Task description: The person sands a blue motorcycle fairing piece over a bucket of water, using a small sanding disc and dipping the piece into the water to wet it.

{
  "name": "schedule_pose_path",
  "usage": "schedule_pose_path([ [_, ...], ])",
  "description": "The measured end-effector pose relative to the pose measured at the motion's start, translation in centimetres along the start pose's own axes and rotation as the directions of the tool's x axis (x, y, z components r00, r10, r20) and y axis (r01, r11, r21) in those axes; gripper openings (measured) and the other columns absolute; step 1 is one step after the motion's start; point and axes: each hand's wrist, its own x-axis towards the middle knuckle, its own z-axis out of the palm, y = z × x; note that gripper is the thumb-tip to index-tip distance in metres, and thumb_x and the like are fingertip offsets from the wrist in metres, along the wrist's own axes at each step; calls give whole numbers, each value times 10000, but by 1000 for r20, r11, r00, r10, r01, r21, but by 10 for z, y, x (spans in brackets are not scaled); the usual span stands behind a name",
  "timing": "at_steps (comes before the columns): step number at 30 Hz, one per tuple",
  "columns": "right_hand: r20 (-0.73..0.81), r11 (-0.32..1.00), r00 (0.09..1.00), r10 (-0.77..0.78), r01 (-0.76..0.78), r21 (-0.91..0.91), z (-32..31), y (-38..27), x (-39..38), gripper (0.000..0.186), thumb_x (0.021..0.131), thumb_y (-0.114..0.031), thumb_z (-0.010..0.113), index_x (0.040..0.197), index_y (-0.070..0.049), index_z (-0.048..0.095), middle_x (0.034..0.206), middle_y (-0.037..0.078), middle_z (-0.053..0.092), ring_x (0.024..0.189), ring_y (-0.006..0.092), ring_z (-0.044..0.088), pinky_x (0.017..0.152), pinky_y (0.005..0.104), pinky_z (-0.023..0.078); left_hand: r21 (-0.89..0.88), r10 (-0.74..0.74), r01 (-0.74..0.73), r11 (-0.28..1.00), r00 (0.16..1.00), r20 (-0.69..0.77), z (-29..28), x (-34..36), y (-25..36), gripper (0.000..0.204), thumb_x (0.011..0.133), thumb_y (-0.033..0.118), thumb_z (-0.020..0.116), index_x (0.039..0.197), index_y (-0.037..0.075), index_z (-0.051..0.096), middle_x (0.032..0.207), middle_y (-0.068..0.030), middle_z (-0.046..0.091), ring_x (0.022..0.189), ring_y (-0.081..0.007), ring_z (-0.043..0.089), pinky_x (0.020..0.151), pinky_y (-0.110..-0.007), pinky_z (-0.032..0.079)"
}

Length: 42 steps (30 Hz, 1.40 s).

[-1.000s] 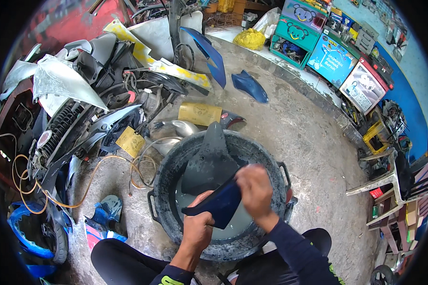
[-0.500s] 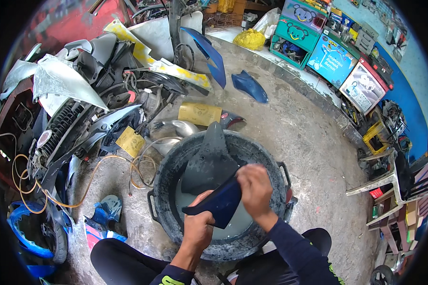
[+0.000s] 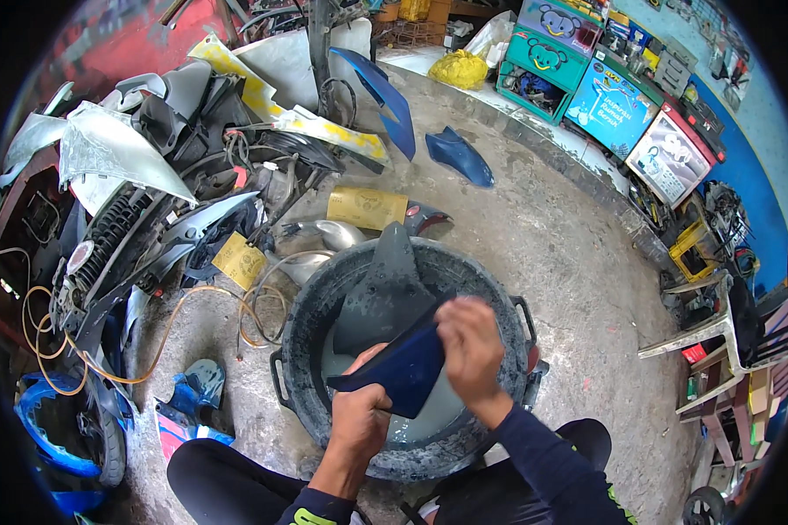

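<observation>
Between left fingers [image 3: 368, 356] and thumb [image 3: 377, 397] lies the dark-blue panel [image 3: 407, 367].

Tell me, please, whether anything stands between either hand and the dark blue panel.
Nothing visible stands in the way: the left hand grips the dark blue panel near its left end, and the right hand is at its right end; whether it touches is unclear. The dark grey piece in the tub lies beyond the panel.

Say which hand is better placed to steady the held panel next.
Left, likely: the left hand clasps the blue panel between thumb and fingers; the right hand is at its right edge, grip unclear.
</observation>
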Motion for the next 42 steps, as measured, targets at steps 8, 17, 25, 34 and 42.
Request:
schedule_pose_path([
  [8, 43, 995, 997, 58, -54, -85, 2, -2, -7, 238, 888, -86, 729, 1116, -20, 747, 1183, 139, 703, 1203, 350, 609, 1069, 456, 472, -105, -19, 21, 994, 1000, 24, -2, 0, -4, 745, 603, -85, 454, 1345, -116, 519, 1255, -188, 627, 1174, -288, 619, 1068, -345, 467],
  [17, 134, 993, 985, 112, -105, -59, 4, -11, -6, 254, 895, -53, 652, 1115, 39, 738, 1215, 175, 713, 1268, 412, 583, 1133, 486, 412, -186, -158, 143, 972, 985, -66, -18, 5, -8, 749, 626, -101, 446, 1373, -121, 497, 1294, -204, 612, 1189, -300, 624, 1065, -384, 485],
  [25, 161, 982, 984, 79, -49, -184, 5, -12, -16, 253, 860, -55, 688, 1086, 38, 750, 1205, 193, 716, 1275, 412, 575, 1124, 491, 418, -158, -66, 55, 986, 996, -66, -15, 4, -12, 741, 625, -105, 442, 1363, -120, 510, 1274, -210, 627, 1162, -302, 635, 1030, -374, 503],
  [34, 228, 999, 973, -26, 34, -32, 8, -47, -34, 264, 894, -34, 619, 1124, 10, 739, 1191, 178, 715, 1254, 431, 578, 1103, 501, 431, -156, -32, 23, 988, 998, -59, -20, 4, -14, 748, 627, -118, 442, 1373, -109, 501, 1270, -196, 621, 1152, -292, 635, 1014, -353, 507],
  [42, 207, 997, 978, -22, 35, -62, 7, -43, -17, 247, 925, -39, 610, 1119, 22, 750, 1231, 170, 714, 1273, 404, 575, 1102, 485, 433, -151, -20, 11, 988, 998, -57, -16, 1, -4, 757, 620, -128, 432, 1375, -117, 490, 1270, -200, 617, 1161, -289, 626, 1033, -343, 494],
])
